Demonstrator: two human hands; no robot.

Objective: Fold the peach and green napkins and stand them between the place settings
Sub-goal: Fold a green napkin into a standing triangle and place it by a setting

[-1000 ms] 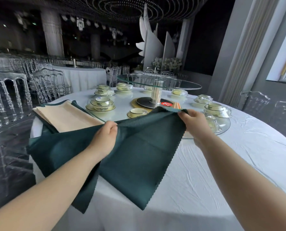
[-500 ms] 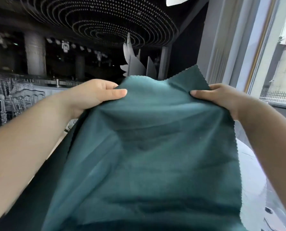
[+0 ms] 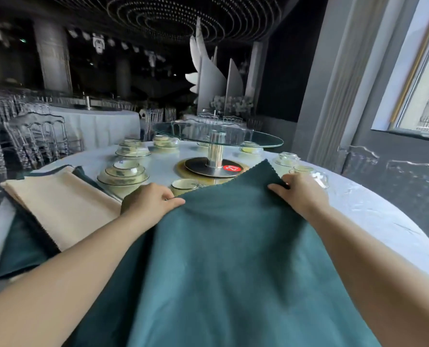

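Green napkin was pinched at its far edge by both hands, thumbs on top: left hand at the lower corner, right hand just beneath the raised point. Its length ran from the grips back toward the person across the white table. The stacked peach napkins lay beside the left hand.

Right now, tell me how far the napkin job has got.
Done: nothing shows yet; no folded napkin stands between the place settings. In hand: the left hand and right hand grip the far edge of one green napkin, spread unfolded. Left: fold and stand it, then the flat peach napkin stack at left and the green ones under it.
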